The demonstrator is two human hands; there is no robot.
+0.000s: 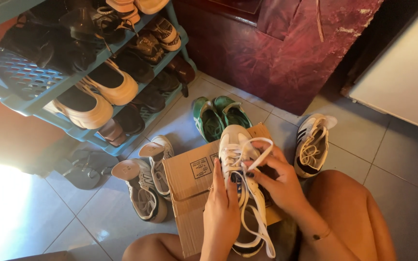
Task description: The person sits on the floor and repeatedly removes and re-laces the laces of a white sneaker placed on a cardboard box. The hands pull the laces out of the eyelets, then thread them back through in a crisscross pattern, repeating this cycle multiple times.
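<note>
From the head view, we are sitting on the tiled floor (402,193) with a flattened cardboard box (189,183) across our lap, and a white sneaker (235,159) is lying on it, toe pointing away from us. Our left hand (221,208) is steadying the sneaker's near side, fingers (216,174) lying flat and extended along it, not gripping. Our right hand (279,183) is pinching the white lace (262,152), its fingers closing on a loop above the eyelets. The lacing is looking only partly done: long lace ends are trailing loose down the box's near edge. Just beside the box's right edge, the matching striped sneaker (313,145) is sitting loosely laced. A green pair (218,116) is lying beyond the box's far edge, a grey pair (146,183) off its left edge, and a blue shoe rack (35,92) is standing full at far left.
</note>
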